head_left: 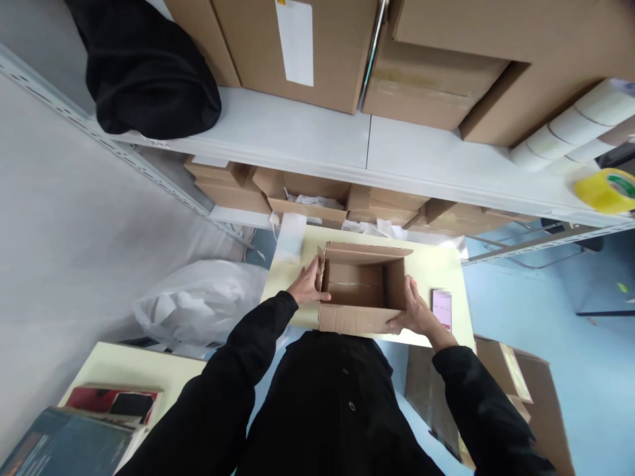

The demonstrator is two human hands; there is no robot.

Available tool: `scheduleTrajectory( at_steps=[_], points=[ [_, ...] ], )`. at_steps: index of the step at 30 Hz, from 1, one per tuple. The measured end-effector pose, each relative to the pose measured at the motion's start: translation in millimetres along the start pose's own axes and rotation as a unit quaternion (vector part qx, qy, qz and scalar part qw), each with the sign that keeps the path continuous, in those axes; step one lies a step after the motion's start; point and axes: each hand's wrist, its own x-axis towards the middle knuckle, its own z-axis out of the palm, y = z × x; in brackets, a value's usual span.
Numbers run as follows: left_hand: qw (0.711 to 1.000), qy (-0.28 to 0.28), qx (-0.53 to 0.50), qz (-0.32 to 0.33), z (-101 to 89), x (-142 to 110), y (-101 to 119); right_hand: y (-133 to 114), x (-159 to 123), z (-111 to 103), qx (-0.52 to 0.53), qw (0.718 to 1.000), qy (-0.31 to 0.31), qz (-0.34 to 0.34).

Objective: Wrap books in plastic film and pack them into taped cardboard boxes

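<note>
An open cardboard box (364,318) rests on a pale yellow table (441,254) in front of me, its top flaps spread and no item visible inside. My left hand (308,283) grips the box's left side, with the thumb over the edge. On the opposite side, my right hand (415,311) holds the right wall and the near right corner. A phone (441,308) with a lit screen lies on the table to the right of my right hand.
A shelf (297,132) spans the far side, bearing large cartons (337,53), a black bag (153,79) and a yellow tape roll (608,190). More boxes (307,188) sit beneath it. A white plastic bag (198,301) is at left; cartons (536,390) stand lower right.
</note>
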Motion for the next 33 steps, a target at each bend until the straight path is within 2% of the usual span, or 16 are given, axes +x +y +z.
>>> scheduleTrajectory(
  at_steps=[3,6,10,14,17,19,22,25,27,29,31,33],
  points=[
    [0.989,0.012,-0.143,0.018,16.4,8,-8,-5,1,1,0.013,1.000,0.015,-0.007],
    [0.976,0.026,-0.214,-0.020,21.7,10,-12,-8,2,0,0.014,1.000,0.026,0.005],
    [0.987,0.026,-0.135,-0.087,13.3,-6,-12,-10,-1,0,0.010,0.999,0.031,0.008],
    [0.983,0.109,-0.053,-0.137,21.4,-34,-2,-9,-6,5,0.001,0.999,0.036,0.017],
    [0.968,0.167,-0.055,-0.178,33.5,-49,1,-8,-9,10,-0.003,0.999,0.047,0.012],
    [0.955,0.207,-0.076,-0.198,33.4,-54,-6,-8,-9,11,0.001,0.999,0.053,0.005],
    [0.932,0.271,-0.073,-0.230,13.2,-54,-29,-8,-10,10,0.012,0.999,0.051,-0.007],
    [0.921,0.303,-0.026,-0.243,-24.3,-41,-57,-7,-10,7,0.022,0.999,0.040,-0.015],
    [0.922,0.281,0.005,-0.265,-50.6,-25,-75,-5,-10,7,0.024,0.999,0.033,-0.019],
    [0.911,0.249,0.035,-0.327,-72.0,-4,-92,-2,-10,8,0.022,0.999,0.028,-0.020],
    [0.906,0.232,0.044,-0.351,-85.1,18,-107,1,-10,10,0.019,0.999,0.028,-0.019],
    [0.905,0.218,0.049,-0.362,-88.9,40,-118,3,-11,11,0.018,0.999,0.028,-0.015]
  ],
)
